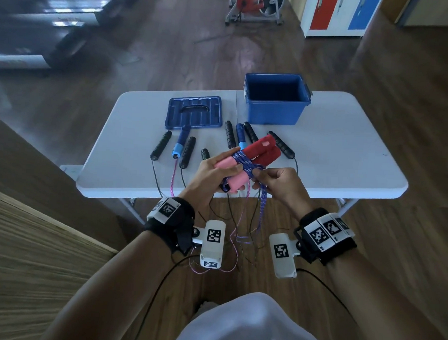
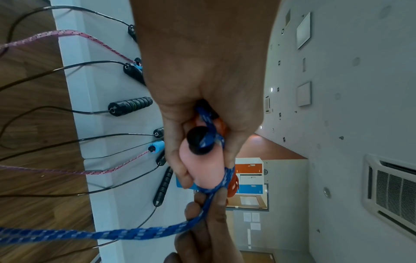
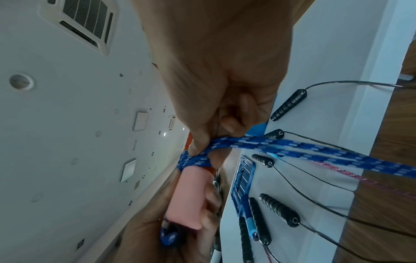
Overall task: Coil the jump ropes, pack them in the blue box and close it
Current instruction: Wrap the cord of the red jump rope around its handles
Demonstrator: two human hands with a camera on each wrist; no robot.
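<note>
My left hand [image 1: 212,173] grips a pair of pink-and-red foam jump rope handles [image 1: 259,153] held side by side above the table's near edge. A blue braided rope [image 1: 243,163] is wound several times round the middle of the handles. My right hand [image 1: 276,180] pinches that blue rope [image 3: 225,142] just beside the wraps, and the rest of it hangs down past the table edge. The pink handle end [image 2: 200,170] shows in the left wrist view, inside my left hand [image 2: 202,89]. The blue box [image 1: 276,99] stands without its lid at the table's far right.
The blue lid [image 1: 193,112] lies flat on the white folding table [image 1: 346,154], left of the box. Several black-handled ropes [image 1: 162,145] and a blue-handled rope [image 1: 180,142] with a pink cord lie across the middle, cords trailing over the near edge to the wood floor.
</note>
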